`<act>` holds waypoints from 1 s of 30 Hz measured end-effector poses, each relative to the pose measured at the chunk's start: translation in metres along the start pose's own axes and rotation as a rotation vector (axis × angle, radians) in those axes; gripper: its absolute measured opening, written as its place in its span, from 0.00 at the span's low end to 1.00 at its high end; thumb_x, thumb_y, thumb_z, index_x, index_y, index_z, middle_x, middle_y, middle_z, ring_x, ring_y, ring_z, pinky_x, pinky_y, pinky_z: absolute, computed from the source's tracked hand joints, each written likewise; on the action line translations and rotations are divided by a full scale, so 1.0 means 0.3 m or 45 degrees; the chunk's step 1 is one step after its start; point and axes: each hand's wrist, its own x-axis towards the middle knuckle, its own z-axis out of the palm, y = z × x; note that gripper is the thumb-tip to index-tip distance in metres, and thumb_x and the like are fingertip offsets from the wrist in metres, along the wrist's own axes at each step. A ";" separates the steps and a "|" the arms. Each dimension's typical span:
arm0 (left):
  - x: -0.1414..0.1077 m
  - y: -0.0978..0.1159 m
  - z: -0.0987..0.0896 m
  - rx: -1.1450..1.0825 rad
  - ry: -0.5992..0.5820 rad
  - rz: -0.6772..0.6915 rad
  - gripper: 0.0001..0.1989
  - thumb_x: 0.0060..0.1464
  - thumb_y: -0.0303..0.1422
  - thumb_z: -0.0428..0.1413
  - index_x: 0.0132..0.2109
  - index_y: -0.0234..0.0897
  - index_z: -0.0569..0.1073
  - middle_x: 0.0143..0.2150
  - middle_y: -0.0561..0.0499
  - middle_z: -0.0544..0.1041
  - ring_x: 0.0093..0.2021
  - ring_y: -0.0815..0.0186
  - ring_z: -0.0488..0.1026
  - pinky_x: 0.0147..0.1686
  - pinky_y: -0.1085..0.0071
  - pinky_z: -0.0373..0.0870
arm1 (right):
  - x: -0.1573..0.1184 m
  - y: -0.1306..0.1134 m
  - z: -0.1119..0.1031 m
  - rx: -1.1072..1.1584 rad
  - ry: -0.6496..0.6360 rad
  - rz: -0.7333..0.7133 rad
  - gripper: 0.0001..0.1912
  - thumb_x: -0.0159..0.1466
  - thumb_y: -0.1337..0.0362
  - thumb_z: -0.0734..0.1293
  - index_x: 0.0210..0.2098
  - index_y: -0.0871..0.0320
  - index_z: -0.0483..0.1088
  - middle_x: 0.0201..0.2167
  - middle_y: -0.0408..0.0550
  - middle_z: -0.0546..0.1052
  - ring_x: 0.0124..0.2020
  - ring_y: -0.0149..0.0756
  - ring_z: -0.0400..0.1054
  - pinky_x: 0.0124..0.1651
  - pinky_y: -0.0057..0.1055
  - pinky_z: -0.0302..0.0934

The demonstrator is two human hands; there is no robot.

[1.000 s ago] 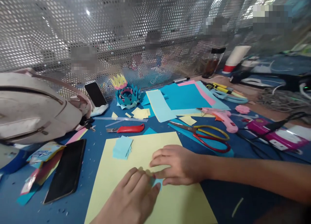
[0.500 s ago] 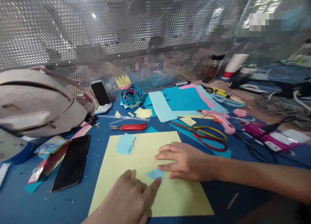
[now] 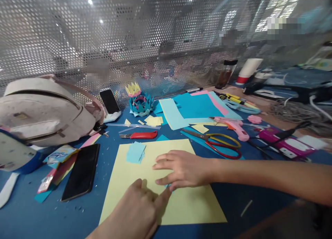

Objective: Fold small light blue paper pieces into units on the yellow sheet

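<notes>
A pale yellow sheet (image 3: 192,208) lies on the blue table. Over its lower part is my left hand (image 3: 141,208), index finger stretched out and pressing at a small light-blue paper piece (image 3: 168,186), the other fingers curled. My right hand (image 3: 178,169) lies with spread fingers over that same piece, its fingertips close to my left index tip. Most of the piece is hidden beneath the hands. A small stack of light-blue squares (image 3: 135,152) rests near the sheet's upper left corner.
Behind the sheet lie a red cutter (image 3: 143,135), scissors (image 3: 224,144), and blue paper (image 3: 199,106) beside a layered paper flower (image 3: 141,104). A pink glue gun (image 3: 237,128) is at right; a black phone (image 3: 81,173) and a backpack (image 3: 44,111) are at left.
My right hand has moved left and now covers most of the light-blue piece, which showed as a triangle before. My left hand has barely moved. The view has shifted slightly.
</notes>
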 end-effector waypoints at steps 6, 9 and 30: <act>-0.008 -0.007 -0.001 -0.070 0.037 0.002 0.31 0.60 0.25 0.50 0.68 0.26 0.52 0.32 0.49 0.79 0.27 0.59 0.75 0.32 0.60 0.68 | -0.121 0.005 -0.035 0.013 -0.052 0.208 0.21 0.72 0.53 0.59 0.61 0.52 0.68 0.61 0.55 0.69 0.62 0.47 0.59 0.57 0.45 0.58; -0.010 -0.012 0.003 -0.170 0.107 0.005 0.28 0.60 0.24 0.49 0.67 0.29 0.54 0.33 0.51 0.79 0.26 0.62 0.74 0.35 0.61 0.69 | -0.134 -0.003 -0.037 0.062 0.016 0.237 0.22 0.73 0.53 0.58 0.59 0.58 0.69 0.58 0.56 0.71 0.61 0.46 0.59 0.59 0.44 0.57; 0.076 -0.058 0.122 -0.641 0.887 -0.215 0.06 0.64 0.37 0.56 0.40 0.40 0.73 0.39 0.51 0.76 0.37 0.61 0.71 0.35 0.67 0.62 | -0.031 0.000 0.000 0.098 0.132 0.051 0.29 0.65 0.38 0.61 0.38 0.58 0.75 0.30 0.45 0.73 0.33 0.35 0.63 0.32 0.31 0.50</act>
